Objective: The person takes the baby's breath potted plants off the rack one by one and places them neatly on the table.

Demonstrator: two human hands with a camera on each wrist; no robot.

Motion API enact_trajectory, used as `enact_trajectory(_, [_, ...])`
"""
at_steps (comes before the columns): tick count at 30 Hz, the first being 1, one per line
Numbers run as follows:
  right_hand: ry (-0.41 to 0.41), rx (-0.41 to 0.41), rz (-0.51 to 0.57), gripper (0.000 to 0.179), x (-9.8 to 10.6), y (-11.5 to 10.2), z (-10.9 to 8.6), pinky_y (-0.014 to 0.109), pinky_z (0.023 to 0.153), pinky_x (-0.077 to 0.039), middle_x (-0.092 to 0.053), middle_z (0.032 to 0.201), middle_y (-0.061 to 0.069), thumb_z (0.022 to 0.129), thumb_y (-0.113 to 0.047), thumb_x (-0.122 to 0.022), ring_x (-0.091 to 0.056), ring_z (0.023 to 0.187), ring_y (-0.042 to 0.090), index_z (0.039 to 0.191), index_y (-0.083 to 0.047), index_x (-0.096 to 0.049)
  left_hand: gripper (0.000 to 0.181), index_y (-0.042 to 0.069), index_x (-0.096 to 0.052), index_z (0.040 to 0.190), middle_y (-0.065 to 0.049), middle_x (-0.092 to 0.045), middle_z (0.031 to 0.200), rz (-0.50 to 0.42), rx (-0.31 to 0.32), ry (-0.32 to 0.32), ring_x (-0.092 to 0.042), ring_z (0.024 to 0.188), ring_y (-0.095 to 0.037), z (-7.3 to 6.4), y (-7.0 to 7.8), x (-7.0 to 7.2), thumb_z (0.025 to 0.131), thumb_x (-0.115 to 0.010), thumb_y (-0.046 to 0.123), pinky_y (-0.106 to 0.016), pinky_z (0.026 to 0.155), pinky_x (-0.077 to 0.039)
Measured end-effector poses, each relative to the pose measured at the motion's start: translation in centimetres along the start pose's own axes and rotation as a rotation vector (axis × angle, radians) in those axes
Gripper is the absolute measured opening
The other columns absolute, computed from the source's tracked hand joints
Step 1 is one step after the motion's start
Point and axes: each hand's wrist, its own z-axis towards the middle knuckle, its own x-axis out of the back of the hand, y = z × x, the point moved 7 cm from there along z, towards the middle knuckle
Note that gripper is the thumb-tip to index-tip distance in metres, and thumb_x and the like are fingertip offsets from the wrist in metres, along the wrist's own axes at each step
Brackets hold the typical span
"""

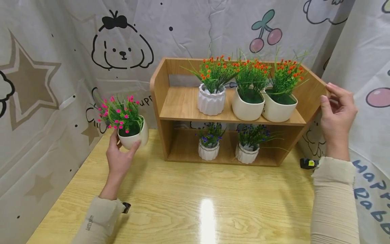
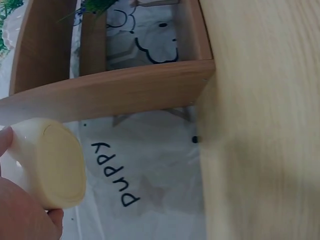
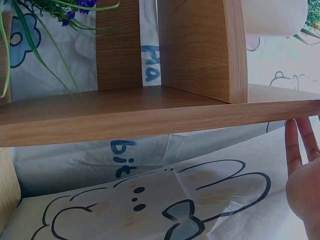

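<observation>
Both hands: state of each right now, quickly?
Left hand: holding the cream pot of pink flowers.
Right hand: open, fingertips touching the two-tier wooden shelf.

Pink-flowered plant (image 1: pixel 122 113) in a cream pot (image 1: pixel 135 137) — tilted, aloft, left of the two-tier wooden shelf (image 1: pixel 179 105)

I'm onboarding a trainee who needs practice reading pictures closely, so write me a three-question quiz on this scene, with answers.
1. Fill in: the flowers in the cream pot that the left hand holds are ____ in colour.
2. True or false: the right hand touches the right side panel of the wooden shelf unit.
3. How many pots with orange flowers stand on the upper shelf? A) two B) three C) four

Key: 1. pink; 2. true; 3. B
</observation>
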Motion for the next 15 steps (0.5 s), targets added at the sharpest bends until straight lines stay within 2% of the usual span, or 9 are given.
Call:
enact_trajectory(4, [-0.005,-0.009,-0.002,0.029,0.0,0.2,0.0,0.023,0.086,-0.046,-0.058,0.126,-0.001,0.093,-0.011,-0.062,-0.057,0.105,0.013,0.122,-0.014,-0.066,0.082,0.015,-0.038,0.147,-0.005,-0.047,0.142,-0.002,0.031,-0.011,-0.049,0.123,-0.021,0.2,-3.0,-0.4,0.077,-0.081,0.018,-0.036,0.096,-0.044])
enact_trajectory(6, [-0.006,-0.011,0.004,0.03,0.0,0.3,0.1,0.023,0.087,-0.046,-0.058,0.127,-0.001,0.093,-0.011,-0.062,-0.057,0.106,0.013,0.122,-0.014,-0.066,0.083,0.019,-0.037,0.147,-0.003,-0.047,0.143,-0.005,0.046,-0.019,-0.048,0.124,-0.02,0.3,-4.0,-0.5,0.077,-0.081,0.021,-0.036,0.096,-0.044])
enact_trajectory(10, [-0.009,-0.01,0.001,0.03,-0.1,0.3,0.2,0.023,0.087,-0.046,-0.057,0.127,-0.001,0.093,-0.012,-0.062,-0.057,0.107,0.013,0.122,-0.015,-0.066,0.082,0.021,-0.037,0.147,-0.003,-0.047,0.143,-0.003,0.085,-0.042,-0.048,0.125,-0.019,0.2,-5.3,-0.9,0.077,-0.081,0.024,-0.035,0.096,-0.045])
enact_trajectory(15, [-0.01,-0.006,-0.011,0.03,0.0,0.0,0.0,0.022,0.088,-0.046,-0.057,0.127,-0.001,0.093,-0.011,-0.061,-0.057,0.107,0.013,0.122,-0.015,-0.066,0.082,0.016,-0.036,0.148,-0.007,-0.046,0.144,-0.001,0.12,-0.081,-0.047,0.126,-0.023,-0.1,-6.3,-1.5,0.079,-0.08,0.022,-0.043,0.098,-0.044])
